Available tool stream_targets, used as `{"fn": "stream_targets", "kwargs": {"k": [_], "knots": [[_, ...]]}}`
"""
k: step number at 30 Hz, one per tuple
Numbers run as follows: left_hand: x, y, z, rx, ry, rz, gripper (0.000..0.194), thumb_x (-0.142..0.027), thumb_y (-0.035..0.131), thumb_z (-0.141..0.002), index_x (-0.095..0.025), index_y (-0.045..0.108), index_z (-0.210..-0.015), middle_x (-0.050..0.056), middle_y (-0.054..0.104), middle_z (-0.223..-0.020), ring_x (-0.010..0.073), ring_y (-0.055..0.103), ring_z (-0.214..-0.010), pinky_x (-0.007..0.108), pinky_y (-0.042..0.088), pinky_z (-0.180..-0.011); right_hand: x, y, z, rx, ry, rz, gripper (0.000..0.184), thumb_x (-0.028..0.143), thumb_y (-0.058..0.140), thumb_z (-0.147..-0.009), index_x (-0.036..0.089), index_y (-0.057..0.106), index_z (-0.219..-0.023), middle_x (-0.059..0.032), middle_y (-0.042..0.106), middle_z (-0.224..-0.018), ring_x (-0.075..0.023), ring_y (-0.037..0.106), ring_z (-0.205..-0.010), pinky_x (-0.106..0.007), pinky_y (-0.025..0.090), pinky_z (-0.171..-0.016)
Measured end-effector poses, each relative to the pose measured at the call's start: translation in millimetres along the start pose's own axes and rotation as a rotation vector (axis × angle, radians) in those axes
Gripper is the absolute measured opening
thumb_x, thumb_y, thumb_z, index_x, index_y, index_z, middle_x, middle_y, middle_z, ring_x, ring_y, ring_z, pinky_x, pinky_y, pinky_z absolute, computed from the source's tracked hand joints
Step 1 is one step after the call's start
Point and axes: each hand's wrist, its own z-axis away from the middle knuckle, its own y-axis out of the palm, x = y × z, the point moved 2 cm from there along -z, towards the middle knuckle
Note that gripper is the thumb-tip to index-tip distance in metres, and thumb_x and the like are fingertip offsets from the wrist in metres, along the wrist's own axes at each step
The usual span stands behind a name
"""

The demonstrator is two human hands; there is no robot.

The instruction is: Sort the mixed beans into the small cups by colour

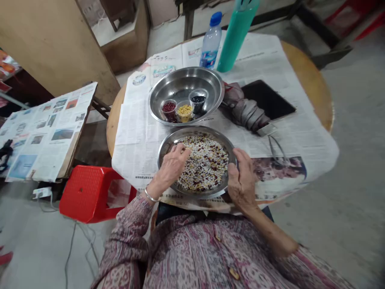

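Observation:
A steel pan full of mixed white, red and yellow grains and beans sits on the newspaper-covered round table in front of me. My left hand rests inside the pan's left side, fingers curled in a pinch over the grains. My right hand grips the pan's right rim. Behind it stands a larger steel bowl holding three small cups: red beans, yellow beans and black beans.
A water bottle and a teal flask stand at the table's far side. A folded grey umbrella and a black tablet lie to the right. A red plastic stool and a newspaper-covered board stand left.

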Motion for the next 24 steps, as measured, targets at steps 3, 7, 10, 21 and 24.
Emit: {"fn": "stream_targets", "kwargs": {"k": [3, 7, 10, 21, 24], "knots": [[9, 0.4, 25, 0.001, -0.036, 0.056, 0.032, -0.001, 0.039, -0.095, -0.018, 0.062, -0.11, 0.007, 0.061, -0.111, 0.0184, 0.059, -0.102, 0.034, 0.056, -0.092, -1, 0, 0, -0.004, -0.012, 0.019, 0.048, 0.042, 0.036, -0.103, 0.025, 0.047, -0.146, -0.0137, 0.052, -0.149, -0.0296, 0.047, -0.141, -0.059, 0.036, -0.119], [16, 4.0, 42, -0.065, 0.007, 0.153, 0.031, -0.003, 0.041, -0.097, -0.02, 0.064, -0.11, 0.005, 0.065, -0.101, 0.0178, 0.06, -0.1, 0.036, 0.056, -0.095, 7, -7, -5, -0.015, -0.095, 0.124, 0.047, 0.04, 0.049, -0.098, 0.023, 0.052, -0.142, -0.0145, 0.053, -0.148, -0.032, 0.047, -0.14, -0.059, 0.039, -0.116], [23, 7.6, 43, -0.248, -0.038, 0.254, 0.03, -0.006, 0.042, -0.099, -0.021, 0.065, -0.112, 0.006, 0.065, -0.105, 0.0174, 0.061, -0.103, 0.035, 0.056, -0.096, 25, -12, -10, 0.097, -0.254, 0.202, 0.031, 0.033, 0.057, -0.095, 0.023, 0.067, -0.123, -0.0122, 0.068, -0.124, -0.0307, 0.061, -0.121, -0.055, 0.047, -0.108], [37, 17.3, 45, -0.506, -0.057, 0.367, 0.024, -0.013, 0.044, -0.102, -0.02, 0.067, -0.098, 0.006, 0.066, -0.1, 0.0148, 0.065, -0.1, 0.032, 0.058, -0.094, 46, 47, -46, 0.737, -0.388, 0.293, 0.029, 0.019, 0.049, -0.095, 0.022, 0.075, -0.109, -0.0066, 0.077, -0.107, -0.0218, 0.072, -0.097, -0.036, 0.056, -0.088], [39, 17.5, 48, -0.575, -0.15, 0.36, 0.02, -0.014, 0.048, -0.1, -0.02, 0.067, -0.099, 0.008, 0.064, -0.112, 0.0181, 0.062, -0.113, 0.038, 0.055, -0.101, 32, 49, -79, 0.502, -0.262, 0.33, 0.033, 0.02, 0.047, -0.096, 0.02, 0.073, -0.115, -0.0088, 0.075, -0.114, -0.0232, 0.07, -0.104, -0.038, 0.054, -0.097]]}}
